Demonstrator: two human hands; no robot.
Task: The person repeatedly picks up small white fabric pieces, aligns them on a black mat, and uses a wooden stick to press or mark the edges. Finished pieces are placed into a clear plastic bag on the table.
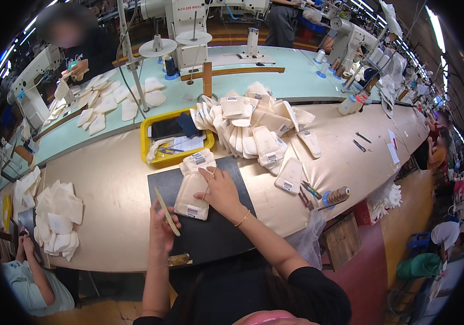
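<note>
On the bench in front of me, a black mat [215,227] bears several cream padded fabric pieces. My left hand [160,230] holds one cream pad [167,211] on edge, its thin side toward me, above the mat's left part. Beneath my right hand [224,194] lies another cream pad [189,195] with a printed label at its near end. The fingers of that hand are spread and touch the upper part of the pads. A further labelled pad [198,160] sits just beyond, partly overlapped.
A yellow tray [144,142] with papers and tools stands behind the mat. Right of it rises a large heap of cream pads [253,127]. Thread snips [311,189] and a brown thread cone [337,196] lie to the right. Fabric pieces [58,219] are piled at left; co-workers sit nearby.
</note>
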